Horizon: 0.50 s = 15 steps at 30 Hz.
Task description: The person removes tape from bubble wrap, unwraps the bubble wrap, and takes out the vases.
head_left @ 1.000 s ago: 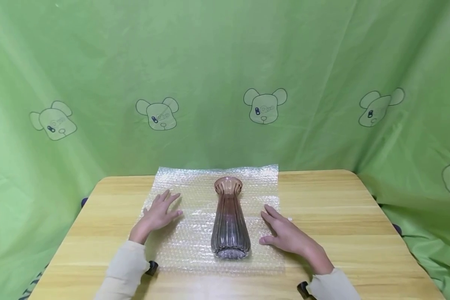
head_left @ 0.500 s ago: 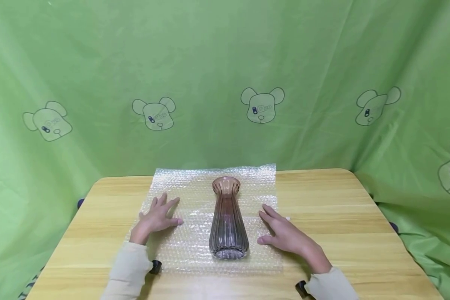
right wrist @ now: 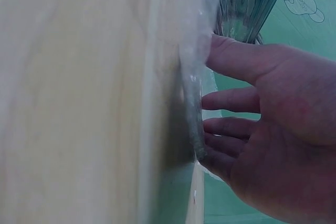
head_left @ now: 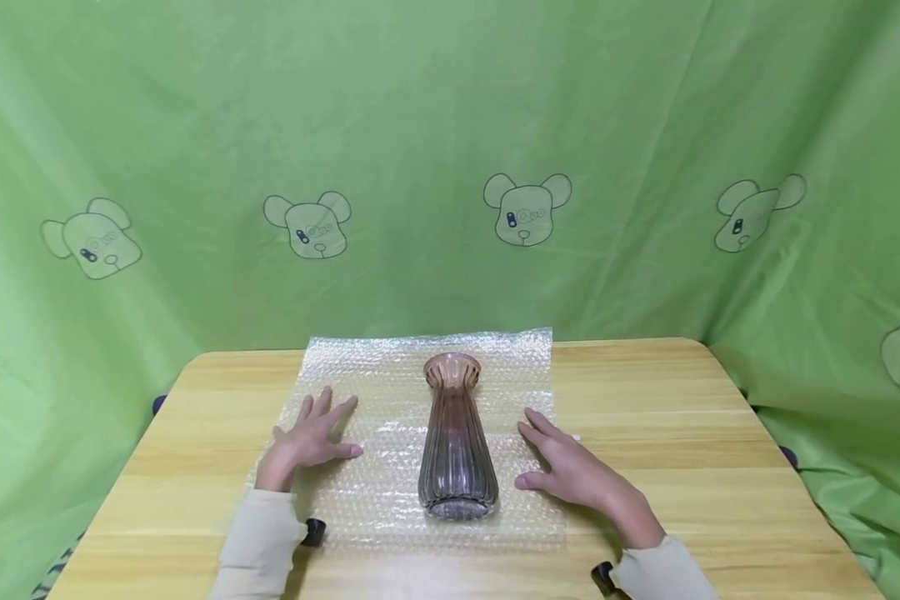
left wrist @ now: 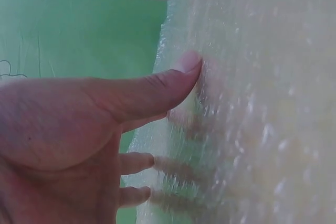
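A ribbed glass vase (head_left: 456,450), pinkish at the neck and smoky grey toward its base, lies on its side on a sheet of bubble wrap (head_left: 390,500). Its mouth points to the far edge of the table. My left hand (head_left: 311,442) rests on the left part of the wrap, fingers spread, apart from the vase. To the right of the vase, my right hand (head_left: 573,471) touches the wrap near its right edge with fingers extended. In the left wrist view the thumb (left wrist: 173,85) meets the wrap's surface. Neither hand grips anything.
The wrap lies on a light wooden table (head_left: 645,408) with rounded far corners. A green curtain (head_left: 420,108) printed with bear heads hangs behind and along both sides. Dark wrist straps show at both cuffs.
The left hand has shifted slightly left and toward the near edge over the wrap. The right hand and the vase stay practically in place; the head view has moved a little.
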{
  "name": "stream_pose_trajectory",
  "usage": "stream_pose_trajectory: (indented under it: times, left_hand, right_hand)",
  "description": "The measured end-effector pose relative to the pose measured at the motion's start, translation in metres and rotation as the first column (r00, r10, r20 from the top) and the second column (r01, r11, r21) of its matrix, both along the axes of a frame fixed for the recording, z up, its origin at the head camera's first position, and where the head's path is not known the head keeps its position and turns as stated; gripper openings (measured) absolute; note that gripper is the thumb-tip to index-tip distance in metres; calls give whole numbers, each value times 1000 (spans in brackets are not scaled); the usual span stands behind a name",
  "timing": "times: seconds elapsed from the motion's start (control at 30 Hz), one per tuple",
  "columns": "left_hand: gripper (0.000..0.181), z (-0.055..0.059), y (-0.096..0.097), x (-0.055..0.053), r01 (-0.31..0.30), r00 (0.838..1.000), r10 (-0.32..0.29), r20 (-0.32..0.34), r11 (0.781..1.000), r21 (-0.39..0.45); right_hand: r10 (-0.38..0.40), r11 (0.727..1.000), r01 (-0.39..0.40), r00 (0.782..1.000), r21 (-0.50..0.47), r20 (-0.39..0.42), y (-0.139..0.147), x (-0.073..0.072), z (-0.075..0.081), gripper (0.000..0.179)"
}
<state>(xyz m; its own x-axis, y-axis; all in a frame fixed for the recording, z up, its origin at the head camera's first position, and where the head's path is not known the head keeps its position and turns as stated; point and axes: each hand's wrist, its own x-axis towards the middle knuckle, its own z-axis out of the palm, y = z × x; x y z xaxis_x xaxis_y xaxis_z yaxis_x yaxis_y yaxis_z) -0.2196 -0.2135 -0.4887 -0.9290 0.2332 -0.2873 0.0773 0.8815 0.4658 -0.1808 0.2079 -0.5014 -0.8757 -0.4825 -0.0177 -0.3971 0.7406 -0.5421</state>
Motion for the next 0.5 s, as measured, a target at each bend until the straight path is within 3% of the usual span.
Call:
stream_pose_trajectory:
  times: [0.23,0.5]
  left_hand:
    - [92,-2,-2,0,-1,1000,2,-10,999,45]
    - [92,0,-2,1,-6,1000,6,-20,1000,23]
  right_hand:
    - [-2,1000,2,1000,10,-6,1,-2,1,88]
    - [-4,1000,4,999,3,-32,-3,-2,7,82]
